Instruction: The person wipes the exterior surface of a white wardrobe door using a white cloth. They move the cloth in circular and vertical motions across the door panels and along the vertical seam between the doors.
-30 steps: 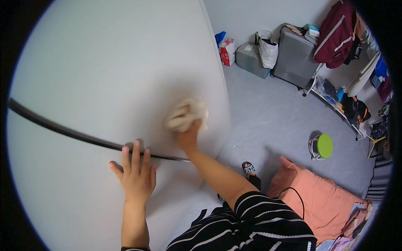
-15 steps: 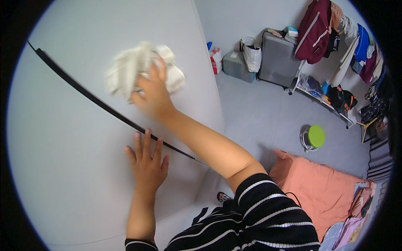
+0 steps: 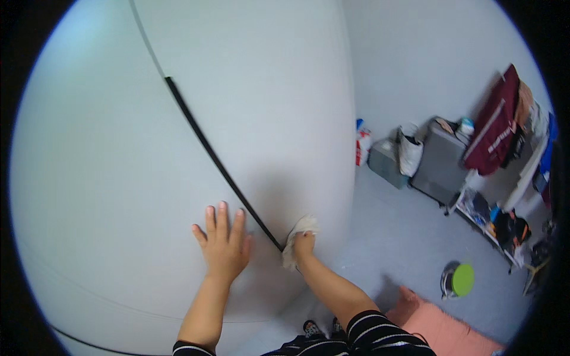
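Cloth (image 3: 298,238) sits low on the white panel (image 3: 119,178), bunched under my right hand (image 3: 304,246), right at the lower end of the black strip (image 3: 217,163) that runs diagonally across the surface. I see the right fingers curled down over the rag, pinching it against the panel, though the rag hides the fingertips and I cannot tell how firm the hold is. My left hand (image 3: 224,244) lies flat on the panel just to the left of the strip, fingers spread, palm pressed on, holding nothing.

What worries me is the strip's end. The rag touches it there, and I judge that a hard stroke along the surface could snag the loose fabric on that end or lift it off the panel. The rag is crumpled rather than folded, so a flap could slip out from under the fingers and drop toward the grey floor (image 3: 404,237). My weight seems to lean on the spread left palm; if that smooth surface is damp, the hand could slide.

Off to the right, well apart, stand a grey suitcase (image 3: 442,166), a dark red jacket (image 3: 496,127) hanging on a rack, a round green-topped thing (image 3: 462,280) on the floor, and a pink mat (image 3: 445,332).
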Motion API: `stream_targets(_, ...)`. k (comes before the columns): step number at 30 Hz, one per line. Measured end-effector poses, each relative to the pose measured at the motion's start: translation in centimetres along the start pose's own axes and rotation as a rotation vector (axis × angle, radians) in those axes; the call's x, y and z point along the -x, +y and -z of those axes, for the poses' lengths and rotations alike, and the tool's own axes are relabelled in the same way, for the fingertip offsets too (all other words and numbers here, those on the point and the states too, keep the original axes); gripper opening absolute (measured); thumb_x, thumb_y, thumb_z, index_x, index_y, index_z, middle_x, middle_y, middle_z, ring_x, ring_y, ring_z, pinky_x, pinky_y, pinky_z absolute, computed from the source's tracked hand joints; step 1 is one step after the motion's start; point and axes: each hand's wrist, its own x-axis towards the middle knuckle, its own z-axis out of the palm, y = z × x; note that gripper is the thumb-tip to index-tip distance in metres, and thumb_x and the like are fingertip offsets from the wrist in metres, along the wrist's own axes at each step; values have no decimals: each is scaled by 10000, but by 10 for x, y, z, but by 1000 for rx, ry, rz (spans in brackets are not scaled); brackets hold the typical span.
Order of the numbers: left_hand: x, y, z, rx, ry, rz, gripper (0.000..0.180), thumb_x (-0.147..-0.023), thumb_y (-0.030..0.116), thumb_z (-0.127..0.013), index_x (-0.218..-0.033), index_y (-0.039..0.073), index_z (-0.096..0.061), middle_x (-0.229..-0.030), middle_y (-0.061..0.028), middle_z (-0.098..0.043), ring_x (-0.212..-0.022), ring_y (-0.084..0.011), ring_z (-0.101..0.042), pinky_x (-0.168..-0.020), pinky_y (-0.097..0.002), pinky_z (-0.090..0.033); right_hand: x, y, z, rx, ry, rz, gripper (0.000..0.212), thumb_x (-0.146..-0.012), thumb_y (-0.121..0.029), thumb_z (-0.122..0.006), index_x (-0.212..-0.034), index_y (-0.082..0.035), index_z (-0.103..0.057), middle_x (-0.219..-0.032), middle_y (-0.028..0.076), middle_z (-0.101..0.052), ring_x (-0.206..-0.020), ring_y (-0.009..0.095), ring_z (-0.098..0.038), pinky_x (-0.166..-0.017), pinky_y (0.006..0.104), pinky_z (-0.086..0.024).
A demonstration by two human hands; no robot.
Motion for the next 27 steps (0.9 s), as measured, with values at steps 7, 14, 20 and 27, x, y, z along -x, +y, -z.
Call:
stream_targets(7, -10, -58, 41, -313, 207, 4, 642, -892, 427, -590, -1461, 168, -444, -1579, -177, -270, -1493, -387, -107, -1163, -550, 93, 40, -394, 33, 89, 280, 1159, 266, -805, -77, -589, -1058, -35, -659, -1311, 232, -497, -1240, 450, -387, -1072, 499, -303)
stream_targets(14, 2, -68, 41, -336, 169, 1, 683, -865, 460, -603, -1476, 219, -416, -1598, -137, -238, -1496, -365, -101, -1156, -572, 94, 140, -455, 13, -22, 142, 1361, 499, -807, -83, -616, -1272, -261, -632, -1444, 267, -395, -1361, 497, -254, -1137, 544, -231)
stream_targets(20, 32, -69, 57, -118, -76, -80, 645, -792, 274, -710, -1398, 223, -496, -1566, -98, -301, -1458, -353, -224, -1081, -632, -257, 107, -155, 10, -16, 166, 886, 427, -833, -132, -556, -1246, -52, -632, -1399, 221, -488, -1345, 403, -367, -1141, 491, -224)
stream_targets(27, 54, -84, 49, -173, -26, -168, 642, -776, 286, -724, -1380, 226, -514, -1568, -87, -300, -1461, -344, -224, -1111, -627, -193, 173, -314, 2, -169, -1, 1216, 470, -749, -171, -678, -1207, -78, -632, -1284, 205, -519, -1256, 410, -398, -1079, 513, -272)
